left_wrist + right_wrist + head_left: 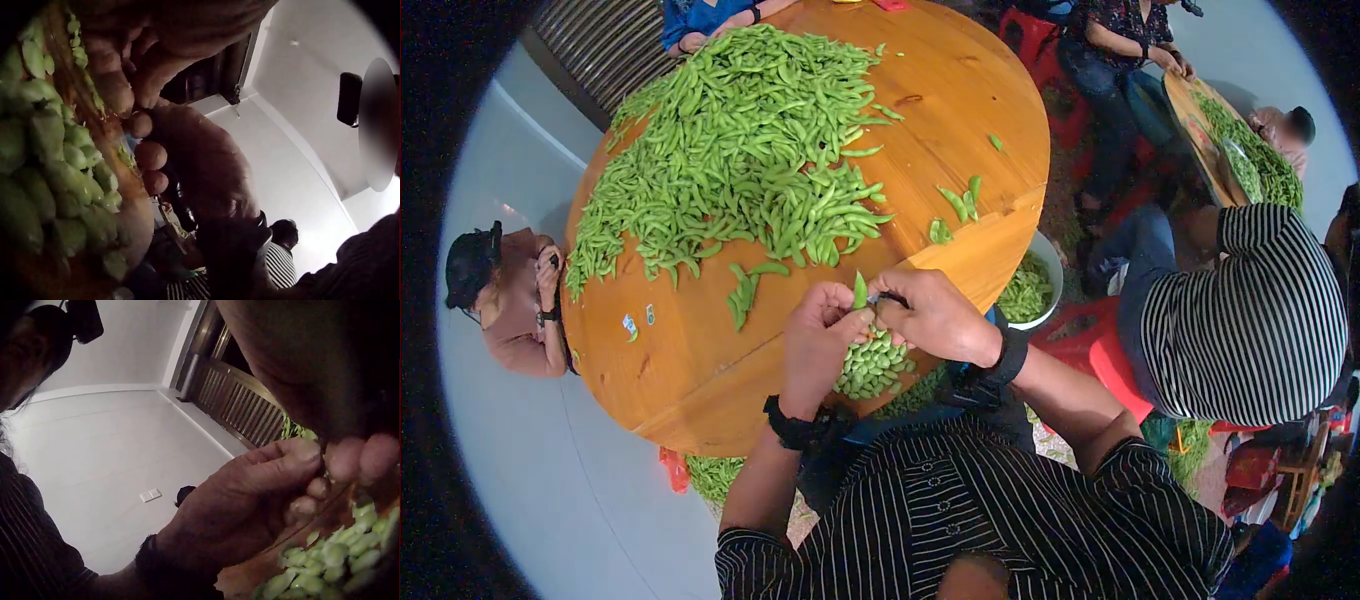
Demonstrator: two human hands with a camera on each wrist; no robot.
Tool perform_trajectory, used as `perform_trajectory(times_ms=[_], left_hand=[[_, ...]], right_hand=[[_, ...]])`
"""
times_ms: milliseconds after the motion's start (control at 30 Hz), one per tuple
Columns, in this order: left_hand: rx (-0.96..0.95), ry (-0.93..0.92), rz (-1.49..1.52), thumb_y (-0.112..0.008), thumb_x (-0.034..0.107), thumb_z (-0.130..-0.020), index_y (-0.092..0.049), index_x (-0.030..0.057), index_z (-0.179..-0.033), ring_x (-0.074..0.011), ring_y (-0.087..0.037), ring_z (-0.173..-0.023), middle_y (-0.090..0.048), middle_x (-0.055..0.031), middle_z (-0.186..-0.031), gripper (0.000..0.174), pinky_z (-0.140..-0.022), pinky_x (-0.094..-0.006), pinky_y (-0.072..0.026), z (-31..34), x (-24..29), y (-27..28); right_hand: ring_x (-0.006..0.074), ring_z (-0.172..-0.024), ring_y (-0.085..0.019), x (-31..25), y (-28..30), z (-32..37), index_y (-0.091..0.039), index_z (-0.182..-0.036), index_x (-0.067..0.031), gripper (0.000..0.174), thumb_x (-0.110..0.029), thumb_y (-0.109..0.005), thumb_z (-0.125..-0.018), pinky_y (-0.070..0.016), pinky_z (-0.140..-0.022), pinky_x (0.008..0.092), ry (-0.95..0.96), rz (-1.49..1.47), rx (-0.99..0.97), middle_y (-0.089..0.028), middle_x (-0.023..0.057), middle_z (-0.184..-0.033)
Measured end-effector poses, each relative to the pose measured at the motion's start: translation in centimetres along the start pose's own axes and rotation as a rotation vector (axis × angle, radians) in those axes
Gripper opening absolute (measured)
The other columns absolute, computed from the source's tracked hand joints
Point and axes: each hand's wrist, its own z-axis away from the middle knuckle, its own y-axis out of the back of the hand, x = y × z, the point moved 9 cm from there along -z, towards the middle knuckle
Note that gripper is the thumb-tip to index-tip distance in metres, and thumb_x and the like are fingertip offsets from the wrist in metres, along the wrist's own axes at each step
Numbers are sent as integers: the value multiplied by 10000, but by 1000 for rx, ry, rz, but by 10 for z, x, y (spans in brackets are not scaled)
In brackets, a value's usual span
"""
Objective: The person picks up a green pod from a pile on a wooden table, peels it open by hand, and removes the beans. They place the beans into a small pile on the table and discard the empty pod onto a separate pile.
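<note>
My left hand [825, 338] pinches a green broad bean pod [860, 289] between thumb and fingers, its pointed tip sticking up. From the other side my right hand [935, 315] grips the pod's lower part with curled fingertips, close against the left thumb. Under both hands, at the table's near edge, lies a pile of shelled pale green beans [870, 370]. The left wrist view shows these beans [78, 178] large and close, beside the meeting fingers. In the right wrist view the hands' fingertips cover the pod above the beans [331, 559].
A large heap of unshelled pods [750, 150] covers much of the round wooden table [960, 110]. A few loose pods [960, 200] lie to the right. A white basin [1040, 285] with green contents stands below the table's right edge. Other people sit around, one in a striped shirt [1245, 315].
</note>
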Motion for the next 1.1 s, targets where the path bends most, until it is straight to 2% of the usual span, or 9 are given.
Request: perform_trajectory(times_ms=[200,333,467,567,600,667,733,867,1100], left_hand=[[10,15,-36,-648,18,-838,-527,87,-905,-46,-544,-662,-567,33,-795,155,-590,-192,-460,1,3,-4],[90,-111,-296,-603,-51,-796,-520,15,-885,-59,-524,-638,-553,4,-744,139,-565,-223,-436,6,10,-4],[171,-302,-498,-610,-44,-785,-506,8,-864,-74,-498,-612,-548,-7,-735,141,-565,-242,-420,11,21,-7],[133,-255,-485,-616,-27,-803,-525,13,-867,-74,-520,-620,-562,-8,-751,118,-572,-230,-436,9,14,-2],[131,-255,-486,-616,-27,-803,-525,13,-867,-74,-520,-620,-562,-8,-751,118,-572,-230,-436,9,15,1],[-33,64,-24,-625,1,-824,-548,19,-890,-75,-546,-634,-577,-12,-767,102,-578,-225,-461,4,-8,0],[-83,109,19,-632,17,-832,-549,23,-897,-75,-554,-641,-582,-14,-771,106,-578,-224,-471,2,-4,3],[-183,186,84,-677,45,-821,-533,31,-896,-73,-548,-648,-576,-12,-769,163,-576,-227,-478,1,-7,-1],[-129,-149,-490,-682,53,-788,-486,75,-862,-57,-483,-642,-496,28,-747,211,-564,-231,-436,-1,20,-9]], right_hand=[[359,-649,-628,0,2,-1,-628,-890,7,159,-98,-563,-789,-489,-625,441,70,106,46,-606,222,-692],[423,-737,-598,-4,1,-1,-598,-847,8,149,-104,-601,-749,-478,-644,473,147,281,115,-595,248,-731],[445,-692,-566,1,-4,-4,-538,-853,32,111,-31,-535,-762,-457,-607,454,172,406,132,-559,255,-707],[448,-690,-559,-4,-1,-8,-505,-820,24,82,-19,-527,-753,-450,-600,461,214,329,93,-547,251,-691],[416,-655,-571,-6,-3,-10,-509,-830,25,79,-23,-523,-768,-455,-583,444,268,333,49,-549,238,-677],[383,-620,-583,-9,-2,-10,-512,-840,26,78,-27,-519,-783,-459,-567,427,323,338,6,-550,224,-664],[248,-540,-593,-5,-7,-10,-531,-856,21,81,-44,-499,-820,-472,-523,365,160,145,-182,-558,162,-636],[134,-499,-573,13,-12,-6,-553,-869,4,103,-62,-477,-850,-477,-495,305,-153,-131,-290,-569,95,-630],[142,-504,-600,12,-13,-6,-568,-861,-6,139,-88,-456,-854,-479,-490,295,-111,135,-256,-587,69,-641]])
